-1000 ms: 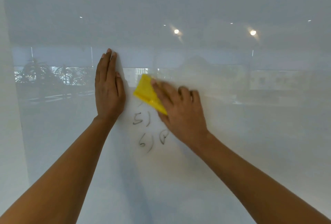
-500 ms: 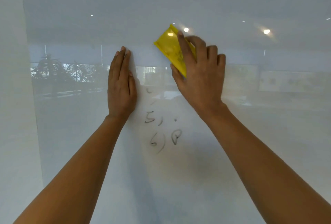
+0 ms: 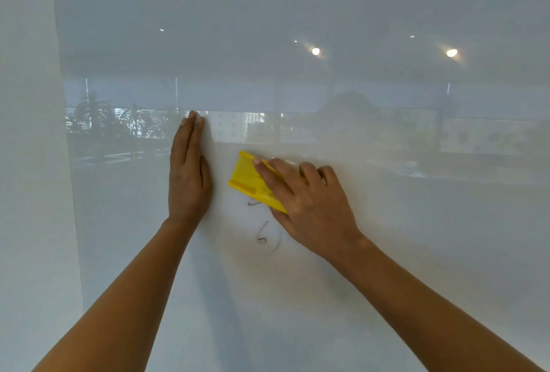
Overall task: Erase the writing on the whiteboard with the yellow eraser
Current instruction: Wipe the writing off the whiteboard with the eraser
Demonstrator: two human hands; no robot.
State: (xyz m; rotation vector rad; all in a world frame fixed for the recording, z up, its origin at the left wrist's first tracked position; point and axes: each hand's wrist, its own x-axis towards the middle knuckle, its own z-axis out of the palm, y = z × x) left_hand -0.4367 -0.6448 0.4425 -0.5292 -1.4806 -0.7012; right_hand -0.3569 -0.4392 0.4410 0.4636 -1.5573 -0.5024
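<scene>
A glossy whiteboard (image 3: 387, 252) fills the view. My right hand (image 3: 306, 208) presses the yellow eraser (image 3: 250, 181) flat against it, fingers spread over the eraser's back. Just below the eraser a short dark stroke (image 3: 253, 203) shows, and under that the marks of a "6)" (image 3: 266, 237). My left hand (image 3: 189, 175) lies flat on the board to the left of the eraser, fingers together and pointing up, holding nothing.
The board's left edge (image 3: 64, 163) meets a plain white wall (image 3: 26, 163). Reflections of ceiling lights (image 3: 315, 51), windows and plants show in the board's upper half.
My right hand swept the eraser up and then back down over the writing. The "5)" and the letter beside the "6)" are mostly wiped away. The left hand stayed put.
</scene>
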